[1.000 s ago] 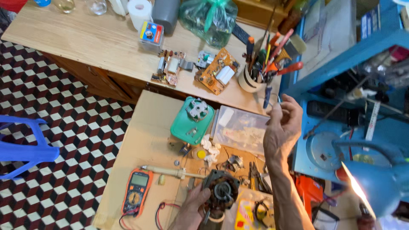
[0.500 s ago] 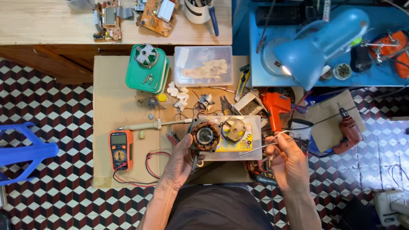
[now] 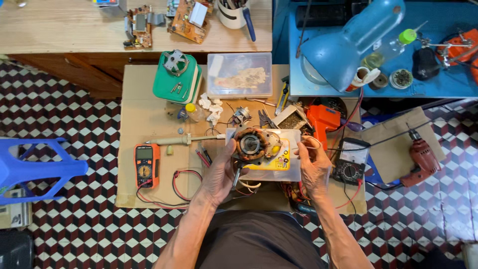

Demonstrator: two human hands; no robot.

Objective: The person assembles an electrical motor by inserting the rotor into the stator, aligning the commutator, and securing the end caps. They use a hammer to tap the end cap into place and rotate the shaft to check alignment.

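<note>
Left hand: the left hand is raised from the lower centre, forearm angled up and slightly right, fingers curled upward and clamped on the round motor stator with copper windings.
Motor position: the stator is held just above the near middle of the small brown work table, partly over the clear plastic box with a yellow card inside.
Right hand: the right hand is set at the right end of that box, forearm rising from the lower right, fingers bent; a loop of pale wire is seen at the fingertips, but whether it is pinched cannot be told.
Left of the hands: an orange-cased digital multimeter is laid flat, with its red and black leads coiled beside it; a long pale soldering tool lies across the table above it.
Behind the motor: a green plastic fan housing and a clear lidded container are placed at the far edge.
Right of the hands: a black analogue meter is near the right hand, with an orange power tool above it.
Blue bench: a blue desk lamp is tilted over the blue surface.
Floor: a red electric drill rests on cardboard; a blue plastic stool stands well apart at the left.
</note>
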